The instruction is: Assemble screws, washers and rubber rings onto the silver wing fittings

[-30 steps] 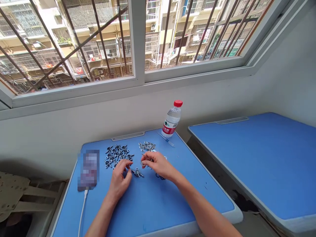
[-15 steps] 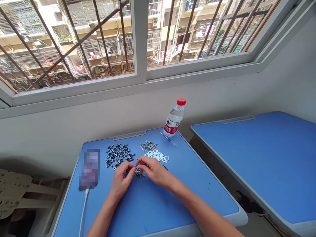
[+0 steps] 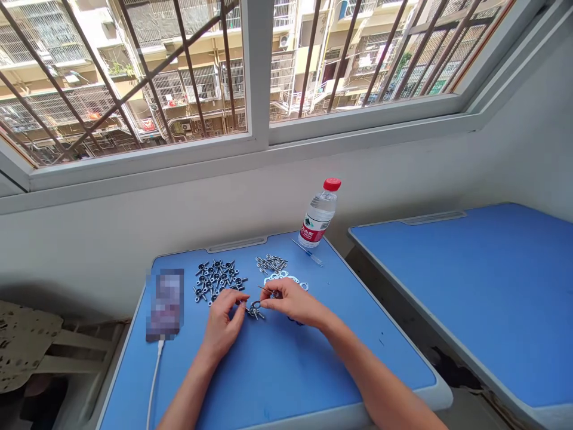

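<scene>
My left hand (image 3: 226,316) is closed, its thumb and forefinger pinching the edge of a small metal fitting (image 3: 256,313) with thin prongs, just above the table. Opposite it, my right hand (image 3: 289,303) is closed round a thin pointed metal tool (image 3: 265,289), which sticks out to the left past the fingers. A small dark ring (image 3: 255,304) is at the right fingertips, over the fitting; whether it touches the fitting I cannot tell. Behind my left hand lie several metal fittings with black round centres (image 3: 216,276). Flat white gaskets (image 3: 282,275) lie partly hidden behind my right hand.
Small metal pins with round ends (image 3: 271,263) are piled beyond the gaskets. A water bottle (image 3: 317,218) and a thin blue-handled tool (image 3: 308,253) are at the back right. A blurred phone (image 3: 165,304) with a white cable (image 3: 154,376) lies left. Another blue table (image 3: 483,286) stands right.
My right hand has drawn slightly right, away from my left hand. The dark ring and more of the fitting now show between them.
</scene>
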{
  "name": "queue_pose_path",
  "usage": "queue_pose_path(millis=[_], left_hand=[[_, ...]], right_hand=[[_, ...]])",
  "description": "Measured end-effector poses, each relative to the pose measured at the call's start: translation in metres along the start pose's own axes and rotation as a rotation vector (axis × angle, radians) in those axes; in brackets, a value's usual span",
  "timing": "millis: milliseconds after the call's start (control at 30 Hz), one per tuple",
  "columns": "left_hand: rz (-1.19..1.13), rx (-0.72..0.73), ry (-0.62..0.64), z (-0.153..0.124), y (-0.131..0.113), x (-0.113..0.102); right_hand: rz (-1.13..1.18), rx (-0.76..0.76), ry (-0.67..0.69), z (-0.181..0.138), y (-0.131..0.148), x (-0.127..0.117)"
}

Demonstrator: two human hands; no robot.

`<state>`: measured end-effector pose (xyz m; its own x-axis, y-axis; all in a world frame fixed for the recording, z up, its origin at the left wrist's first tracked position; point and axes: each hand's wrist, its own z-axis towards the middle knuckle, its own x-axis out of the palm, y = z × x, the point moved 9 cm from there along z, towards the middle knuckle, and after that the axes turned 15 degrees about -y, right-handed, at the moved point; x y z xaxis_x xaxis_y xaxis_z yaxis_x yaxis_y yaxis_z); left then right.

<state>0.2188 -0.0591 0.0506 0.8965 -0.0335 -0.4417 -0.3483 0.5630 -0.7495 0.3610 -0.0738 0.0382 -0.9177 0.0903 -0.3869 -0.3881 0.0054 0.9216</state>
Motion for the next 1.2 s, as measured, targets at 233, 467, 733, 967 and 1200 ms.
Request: queue_pose_path(millis=[233, 467, 733, 967, 1200], left_hand=[[0.147, 0.092, 0.093, -0.009, 0.003, 0.013], [0.178, 0.127, 0.138, -0.011, 0.002, 0.019], [0.177, 0.142, 0.15, -0.012, 0.002, 0.021], [0.189, 0.096, 0.163, -0.012, -0.003, 0.019], [0.229, 0.087, 0.209, -0.013, -0.006, 0.021]], right_hand=[[-0.121, -0.025, 0.169, -0.003, -0.008, 0.007], [-0.183, -0.066, 0.145, -0.003, -0.012, 0.019], [-0.191, -0.025, 0.091, 0.001, -0.02, 0.017], [-0.222, 0.046, 0.037, 0.002, -0.025, 0.017], [-0.226, 0.068, -0.012, 0.004, -0.029, 0.01]])
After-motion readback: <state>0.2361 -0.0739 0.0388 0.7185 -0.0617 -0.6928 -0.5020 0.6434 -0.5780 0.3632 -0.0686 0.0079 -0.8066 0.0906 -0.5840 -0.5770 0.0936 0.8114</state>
